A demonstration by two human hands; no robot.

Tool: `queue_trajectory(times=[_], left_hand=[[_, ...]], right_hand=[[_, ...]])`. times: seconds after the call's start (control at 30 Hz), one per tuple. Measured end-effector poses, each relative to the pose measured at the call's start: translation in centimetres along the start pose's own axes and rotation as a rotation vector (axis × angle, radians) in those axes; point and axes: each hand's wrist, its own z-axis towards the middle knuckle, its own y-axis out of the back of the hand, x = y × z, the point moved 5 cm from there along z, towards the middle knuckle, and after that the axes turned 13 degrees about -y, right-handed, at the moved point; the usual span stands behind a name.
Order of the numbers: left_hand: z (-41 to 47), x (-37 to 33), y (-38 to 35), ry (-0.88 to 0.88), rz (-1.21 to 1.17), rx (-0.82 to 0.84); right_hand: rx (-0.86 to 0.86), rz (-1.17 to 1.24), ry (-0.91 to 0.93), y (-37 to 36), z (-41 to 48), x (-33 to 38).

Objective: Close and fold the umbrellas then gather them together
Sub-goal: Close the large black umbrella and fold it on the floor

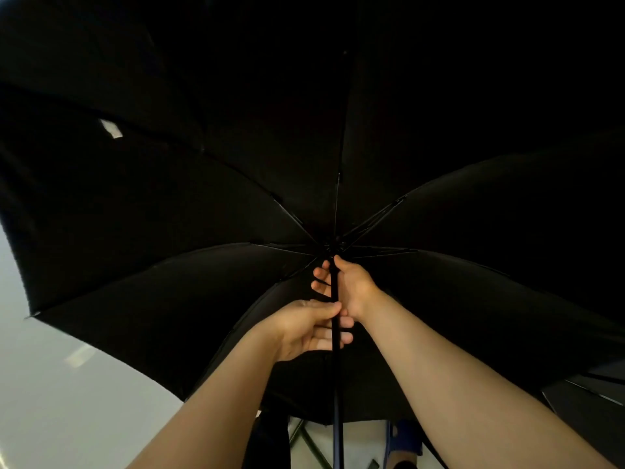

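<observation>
The right hand [351, 287] grips the shaft [334, 333] just under the hub, apparently to work the runner down; the left hand [307, 328] wraps the shaft just below it, likely steadying it. The canopy [169, 214] spreads fully open from the hub, filling the view. Ribs [375, 221] radiate from the hub; a pale tag [111, 128] sits far up-left.

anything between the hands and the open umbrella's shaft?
Nothing visible. Both hands are already on the shaft: right hand up by the rib hub, left hand just below it. The canopy is fully open.
</observation>
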Motion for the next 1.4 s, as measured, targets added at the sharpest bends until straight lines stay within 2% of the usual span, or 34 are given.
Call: queue_trajectory(times=[0.1, 0.23, 0.4, 0.5, 0.57, 0.67, 0.73, 0.83, 0.93, 1.0, 1.2, 1.4], left_hand=[[0.3, 0.2, 0.4, -0.022, -0.012, -0.066], [0.7, -0.4, 1.9, -0.051, 0.003, -0.180], [-0.3, 1.0, 1.1, 0.121, 0.160, 0.013], [0.5, 1.0, 1.0, 0.091, 0.164, 0.014], [1.6, 0.5, 1.3, 0.010, 0.157, -0.074], [3.3, 0.2, 1.8, -0.086, 0.078, -0.307], [3.9, 0.2, 1.7, -0.094, 0.106, -0.369], [3.8, -0.3, 1.4, -0.039, 0.217, -0.250], [2.7, -0.6, 0.5, 0.132, 0.316, -0.017], [2.5, -0.6, 0.0, 0.195, 0.333, 0.062], [3.9, -2.1, 0.8, -0.058, 0.141, -0.263], [4.3, -4.8, -1.3, -0.191, 0.091, -0.246]], right_hand=[[-0.058, 0.011, -0.048, -0.3, 0.1, -0.8], [-0.005, -0.136, -0.146, -0.7, 0.8, -3.0], [-0.123, -0.345, -0.094, -0.1, 0.9, -2.1], [-0.142, -0.492, -0.121, 0.8, 0.8, -2.0], [-0.136, -0.541, -0.148, 1.2, 0.4, -2.0], [-0.120, -0.597, -0.116, 1.7, 0.0, -1.8], [-0.101, -0.608, -0.088, 2.3, 0.0, -1.4], [-0.023, -0.600, -0.087, 2.4, -0.1, -1.5], [-0.062, -0.625, -0.022, 3.0, 0.5, -1.3], [-0.046, -0.608, -0.009, 3.1, 0.5, -1.0], [0.059, -0.716, -0.005, 3.3, -3.3, -0.2], [0.200, -0.772, 0.143, 2.0, -12.2, 3.3]])
